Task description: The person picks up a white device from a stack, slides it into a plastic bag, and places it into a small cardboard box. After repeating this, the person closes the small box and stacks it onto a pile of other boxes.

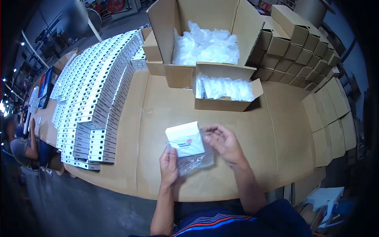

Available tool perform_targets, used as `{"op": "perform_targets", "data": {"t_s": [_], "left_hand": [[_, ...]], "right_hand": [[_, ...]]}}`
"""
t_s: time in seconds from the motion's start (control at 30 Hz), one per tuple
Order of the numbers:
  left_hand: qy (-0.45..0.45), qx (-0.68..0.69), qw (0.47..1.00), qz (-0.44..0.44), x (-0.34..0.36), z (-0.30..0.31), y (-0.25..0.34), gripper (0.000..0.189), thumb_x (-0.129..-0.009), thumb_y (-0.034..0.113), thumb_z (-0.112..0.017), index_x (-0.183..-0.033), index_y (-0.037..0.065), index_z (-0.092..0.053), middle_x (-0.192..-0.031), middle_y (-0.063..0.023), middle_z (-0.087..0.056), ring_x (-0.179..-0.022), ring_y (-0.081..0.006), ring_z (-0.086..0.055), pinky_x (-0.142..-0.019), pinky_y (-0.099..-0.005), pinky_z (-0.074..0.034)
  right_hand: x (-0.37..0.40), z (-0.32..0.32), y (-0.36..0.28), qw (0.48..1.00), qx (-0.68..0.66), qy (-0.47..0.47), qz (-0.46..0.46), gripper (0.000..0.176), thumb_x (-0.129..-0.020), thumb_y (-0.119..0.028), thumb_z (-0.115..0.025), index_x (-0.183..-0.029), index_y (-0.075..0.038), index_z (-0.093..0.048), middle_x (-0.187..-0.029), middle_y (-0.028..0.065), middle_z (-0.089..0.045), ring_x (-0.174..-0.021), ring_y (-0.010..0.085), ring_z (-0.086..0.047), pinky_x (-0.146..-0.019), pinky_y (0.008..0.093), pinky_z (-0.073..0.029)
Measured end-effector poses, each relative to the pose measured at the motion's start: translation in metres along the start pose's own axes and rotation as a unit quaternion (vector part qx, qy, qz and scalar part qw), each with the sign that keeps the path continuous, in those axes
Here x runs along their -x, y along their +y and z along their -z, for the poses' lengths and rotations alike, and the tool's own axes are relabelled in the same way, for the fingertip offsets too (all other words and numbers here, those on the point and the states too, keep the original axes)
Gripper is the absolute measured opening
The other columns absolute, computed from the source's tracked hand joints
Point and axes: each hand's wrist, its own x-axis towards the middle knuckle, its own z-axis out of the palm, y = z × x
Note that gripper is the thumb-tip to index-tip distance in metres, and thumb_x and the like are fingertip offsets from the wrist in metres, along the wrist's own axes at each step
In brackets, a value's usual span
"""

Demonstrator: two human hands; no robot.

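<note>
A white packet with a small red mark and print (184,139) is partly inside a clear plastic bag (195,162), held up over the cardboard-covered table (158,114). My left hand (169,166) grips the lower left of the packet and bag, thumb on top. At the bag's upper right edge is my right hand (222,144), its thumb and forefinger pinched together; what lies between them is too small to tell. Beyond the hands, an open small carton (221,105) holds a row of clear-wrapped packets (225,89).
Tall stacks of small white boxes (94,91) stand at the left. A large open carton of plastic bags (207,45) is at the back. Brown cartons (294,55) are piled at the back right, more (329,118) at the right edge. A person (27,146) sits far left.
</note>
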Motion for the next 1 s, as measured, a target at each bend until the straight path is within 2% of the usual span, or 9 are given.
{"op": "perform_targets", "data": {"t_s": [0.13, 0.23, 0.27, 0.33, 0.5, 0.67, 0.8, 0.9, 1.0], "left_hand": [[-0.009, -0.046, 0.999, -0.026, -0.001, 0.003, 0.000, 0.044, -0.114, 0.032, -0.043, -0.131, -0.005, -0.059, -0.116, -0.0049, -0.066, -0.105, -0.0114, -0.060, -0.095, -0.0295, -0.049], [-0.035, -0.073, 0.996, -0.045, -0.008, -0.002, 0.010, 0.051, -0.115, 0.035, -0.038, -0.141, -0.006, -0.052, -0.126, -0.0107, -0.064, -0.115, -0.0167, -0.059, -0.102, -0.0328, -0.046], [-0.046, -0.080, 0.995, -0.047, -0.009, -0.005, 0.015, 0.054, -0.115, 0.036, -0.036, -0.146, -0.006, -0.048, -0.130, -0.0137, -0.063, -0.121, -0.0193, -0.058, -0.106, -0.0342, -0.045], [-0.082, -0.095, 0.991, -0.055, -0.011, -0.003, 0.018, 0.061, -0.115, 0.038, -0.033, -0.157, -0.006, -0.036, -0.143, -0.0210, -0.058, -0.134, -0.0267, -0.054, -0.115, -0.0388, -0.040], [-0.087, -0.090, 0.991, -0.045, -0.008, -0.010, 0.013, 0.063, -0.115, 0.041, -0.033, -0.157, -0.007, -0.036, -0.139, -0.0179, -0.060, -0.130, -0.0239, -0.056, -0.114, -0.0376, -0.040], [-0.059, -0.144, 0.987, 0.030, -0.004, -0.025, 0.022, 0.064, -0.114, 0.044, -0.032, -0.160, -0.002, -0.034, -0.126, -0.0122, -0.064, -0.123, -0.0190, -0.057, -0.110, -0.0330, -0.043], [-0.058, 0.061, 0.992, 0.096, 0.006, -0.032, 0.015, 0.054, -0.114, 0.036, -0.040, -0.157, 0.003, -0.038, -0.123, -0.0063, -0.062, -0.114, -0.0131, -0.058, -0.091, -0.0266, -0.051], [-0.058, -0.174, 0.983, -0.023, 0.001, -0.028, 0.005, 0.044, -0.112, 0.029, -0.049, -0.146, 0.002, -0.049, -0.117, -0.0042, -0.064, -0.109, -0.0112, -0.061, -0.085, -0.0278, -0.054], [0.022, -0.070, 0.994, 0.079, 0.004, -0.038, 0.013, 0.030, -0.109, 0.024, -0.057, -0.124, -0.002, -0.065, -0.108, -0.0053, -0.067, -0.100, -0.0115, -0.062, -0.083, -0.0284, -0.054]], "right_hand": [[0.012, -0.007, 0.020, 0.998, -0.023, 0.051, 0.015, 0.011, -0.098, 0.001, -0.069, -0.109, 0.003, -0.066, -0.100, 0.0044, -0.070, -0.093, 0.0084, -0.065, -0.087, 0.0246, -0.054], [0.008, -0.003, 0.028, 0.994, -0.046, 0.042, 0.092, 0.012, -0.098, 0.000, -0.070, -0.109, 0.001, -0.066, -0.106, 0.0074, -0.072, -0.097, 0.0089, -0.065, -0.086, 0.0243, -0.054], [0.010, -0.002, 0.025, 0.995, -0.053, 0.041, 0.077, 0.007, -0.100, -0.002, -0.067, -0.106, -0.001, -0.065, -0.117, 0.0149, -0.071, -0.110, 0.0161, -0.065, -0.100, 0.0318, -0.050], [0.010, 0.002, 0.026, 0.994, -0.066, 0.007, 0.090, 0.005, -0.101, -0.004, -0.065, -0.105, -0.002, -0.063, -0.119, 0.0177, -0.071, -0.113, 0.0188, -0.065, -0.103, 0.0347, -0.049], [0.014, -0.008, 0.029, 0.992, -0.075, 0.001, 0.104, 0.007, -0.105, -0.009, -0.061, -0.109, -0.003, -0.059, -0.117, 0.0211, -0.071, -0.112, 0.0230, -0.066, -0.104, 0.0371, -0.048], [0.014, -0.020, 0.043, 0.983, -0.045, 0.124, 0.125, 0.006, -0.105, -0.006, -0.060, -0.107, -0.001, -0.057, -0.105, 0.0137, -0.072, -0.100, 0.0151, -0.067, -0.092, 0.0289, -0.052], [0.015, -0.025, 0.040, 0.969, 0.005, 0.198, 0.146, 0.005, -0.104, -0.003, -0.061, -0.107, -0.001, -0.058, -0.103, 0.0107, -0.070, -0.098, 0.0129, -0.067, -0.088, 0.0263, -0.052], [0.016, -0.022, 0.044, 0.974, 0.032, 0.182, 0.128, 0.005, -0.103, -0.002, -0.062, -0.105, 0.000, -0.057, -0.104, 0.0109, -0.070, -0.098, 0.0139, -0.067, -0.091, 0.0278, -0.053], [0.017, -0.029, 0.036, 0.980, 0.019, 0.136, 0.143, 0.008, -0.103, -0.001, -0.062, -0.110, 0.002, -0.059, -0.106, 0.0122, -0.069, -0.102, 0.0152, -0.067, -0.094, 0.0283, -0.053]]}}
